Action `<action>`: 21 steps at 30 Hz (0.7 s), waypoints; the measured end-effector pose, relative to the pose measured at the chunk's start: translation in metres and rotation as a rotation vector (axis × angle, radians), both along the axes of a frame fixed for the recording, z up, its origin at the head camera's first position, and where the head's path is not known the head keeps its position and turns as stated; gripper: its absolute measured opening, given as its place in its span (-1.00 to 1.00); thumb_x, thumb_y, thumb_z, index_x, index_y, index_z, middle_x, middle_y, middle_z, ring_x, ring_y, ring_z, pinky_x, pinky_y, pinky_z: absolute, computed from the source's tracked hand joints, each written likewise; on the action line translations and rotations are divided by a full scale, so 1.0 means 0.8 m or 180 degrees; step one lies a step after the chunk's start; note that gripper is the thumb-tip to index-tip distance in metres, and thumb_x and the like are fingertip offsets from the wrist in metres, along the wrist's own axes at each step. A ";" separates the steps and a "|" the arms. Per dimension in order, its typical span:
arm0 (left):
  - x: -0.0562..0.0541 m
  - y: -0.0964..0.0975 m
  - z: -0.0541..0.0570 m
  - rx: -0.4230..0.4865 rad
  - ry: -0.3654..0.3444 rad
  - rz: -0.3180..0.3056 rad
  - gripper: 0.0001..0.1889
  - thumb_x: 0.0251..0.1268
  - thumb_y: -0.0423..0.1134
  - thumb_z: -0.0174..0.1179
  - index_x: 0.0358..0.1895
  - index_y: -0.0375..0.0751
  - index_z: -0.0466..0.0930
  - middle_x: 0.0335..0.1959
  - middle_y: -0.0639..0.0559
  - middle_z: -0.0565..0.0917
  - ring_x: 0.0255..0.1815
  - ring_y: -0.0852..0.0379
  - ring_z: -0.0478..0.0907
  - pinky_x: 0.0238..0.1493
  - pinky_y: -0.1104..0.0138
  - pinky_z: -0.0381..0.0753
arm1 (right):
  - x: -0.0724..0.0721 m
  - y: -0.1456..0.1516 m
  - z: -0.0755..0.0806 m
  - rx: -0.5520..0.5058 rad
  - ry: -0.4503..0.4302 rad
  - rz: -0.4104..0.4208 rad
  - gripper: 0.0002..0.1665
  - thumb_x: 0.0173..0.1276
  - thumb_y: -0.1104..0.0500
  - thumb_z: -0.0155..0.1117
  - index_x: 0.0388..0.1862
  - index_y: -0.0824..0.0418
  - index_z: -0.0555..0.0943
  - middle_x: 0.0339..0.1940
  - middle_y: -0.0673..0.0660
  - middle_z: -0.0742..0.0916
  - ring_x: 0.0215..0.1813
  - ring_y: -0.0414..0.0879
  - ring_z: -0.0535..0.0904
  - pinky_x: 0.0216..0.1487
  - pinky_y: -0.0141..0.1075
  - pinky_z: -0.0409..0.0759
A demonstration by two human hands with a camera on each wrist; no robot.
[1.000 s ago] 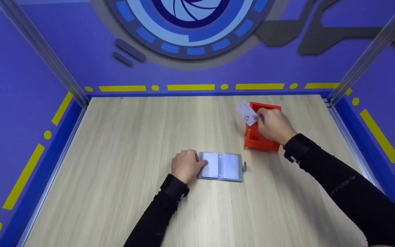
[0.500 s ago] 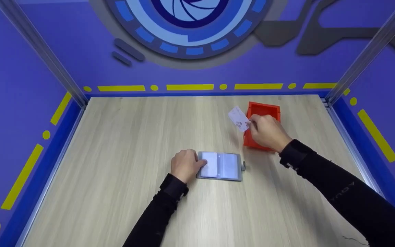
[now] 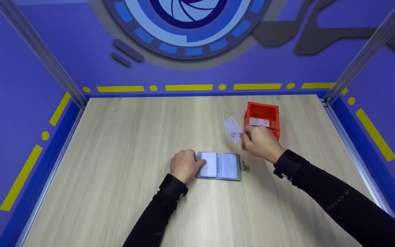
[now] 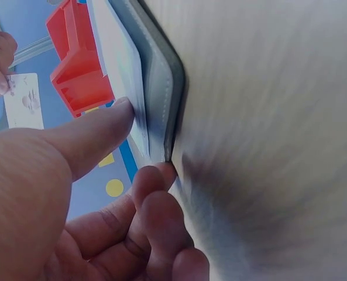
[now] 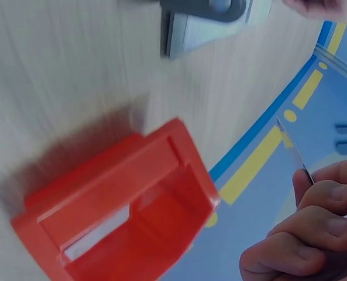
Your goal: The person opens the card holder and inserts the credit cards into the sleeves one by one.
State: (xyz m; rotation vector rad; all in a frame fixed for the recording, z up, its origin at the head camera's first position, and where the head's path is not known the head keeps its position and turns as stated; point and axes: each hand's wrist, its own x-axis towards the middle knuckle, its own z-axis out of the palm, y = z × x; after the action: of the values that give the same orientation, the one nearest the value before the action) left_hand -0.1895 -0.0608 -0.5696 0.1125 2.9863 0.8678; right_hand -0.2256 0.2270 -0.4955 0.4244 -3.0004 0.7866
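A small grey card holder (image 3: 227, 166) lies spread flat on the table with clear sleeve pages showing. My left hand (image 3: 185, 165) grips its left edge; in the left wrist view the thumb (image 4: 112, 123) presses the pages and the fingers touch the cover's edge (image 4: 173, 88). Between thumb and fingers, my right hand (image 3: 262, 142) pinches the corner of a white printed card (image 3: 232, 129), held up left of a red bin (image 3: 263, 104). Seen from the right wrist, that card (image 5: 292, 144) is nearly edge-on. A second card (image 3: 259, 122) lies inside the bin, partly hidden.
A clasp strap (image 3: 242, 166) sticks out from the holder's right side. Wood-grain tabletop (image 3: 125, 144) surrounds everything, bounded by a blue back wall (image 3: 190, 77) and side panels with metal corner posts.
My right hand has drawn the card from above the bin toward the holder, down and left, uncovering another card in the bin. The left hand stays on the holder.
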 end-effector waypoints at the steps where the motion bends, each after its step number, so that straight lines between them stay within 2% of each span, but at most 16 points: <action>1: 0.000 0.000 0.000 0.0003 -0.0001 0.0001 -0.62 0.29 0.09 0.58 -0.49 -0.08 0.73 -0.51 0.05 0.73 -0.52 0.11 0.56 -0.42 0.20 0.48 | 0.003 -0.002 -0.001 -0.0021 -0.0029 -0.0006 -0.77 0.67 0.11 0.26 -0.10 0.25 0.72 -0.47 0.10 0.69 -0.50 -0.08 0.54 -0.45 -0.30 0.48; 7: 0.001 -0.001 0.000 -0.0001 -0.0011 -0.0001 -0.62 0.29 0.09 0.58 -0.48 -0.09 0.74 -0.49 0.05 0.75 -0.50 0.10 0.57 -0.40 0.19 0.50 | 0.019 -0.011 -0.013 -0.0146 -0.0271 -0.0024 -0.75 0.69 0.09 0.26 -0.03 0.25 0.75 -0.38 0.11 0.77 -0.40 -0.07 0.63 -0.33 -0.28 0.59; 10: 0.001 -0.001 -0.001 -0.0002 0.0002 0.0000 -0.63 0.28 0.09 0.59 -0.47 -0.09 0.73 -0.48 0.04 0.75 -0.49 0.10 0.58 -0.40 0.19 0.50 | 0.027 -0.015 -0.020 -0.0239 -0.0444 -0.0042 -0.75 0.69 0.07 0.26 -0.04 0.22 0.75 -0.42 0.07 0.75 -0.41 -0.07 0.63 -0.34 -0.28 0.60; 17: 0.001 0.000 0.000 -0.0033 0.0043 -0.0022 -0.62 0.28 0.08 0.59 -0.49 -0.10 0.75 -0.48 0.03 0.76 -0.49 0.11 0.58 -0.42 0.21 0.50 | 0.045 -0.020 -0.035 -0.0442 -0.0735 0.0072 -0.81 0.63 0.14 0.26 -0.19 0.18 0.72 -0.56 -0.02 0.54 -0.46 -0.11 0.51 -0.44 -0.33 0.43; 21: 0.000 0.000 0.001 -0.0032 0.0021 -0.0007 -0.63 0.29 0.08 0.58 -0.47 -0.10 0.76 -0.47 0.03 0.76 -0.49 0.12 0.57 -0.41 0.22 0.51 | 0.051 -0.022 -0.044 -0.0467 -0.0796 0.0103 -0.82 0.60 0.15 0.27 -0.24 0.16 0.72 -0.56 -0.04 0.53 -0.45 -0.13 0.49 -0.42 -0.34 0.40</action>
State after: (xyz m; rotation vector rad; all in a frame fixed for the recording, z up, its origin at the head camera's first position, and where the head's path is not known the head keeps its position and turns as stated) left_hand -0.1891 -0.0604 -0.5688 0.1188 2.9956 0.8539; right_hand -0.1851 0.2096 -0.5306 0.3981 -3.1359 1.1338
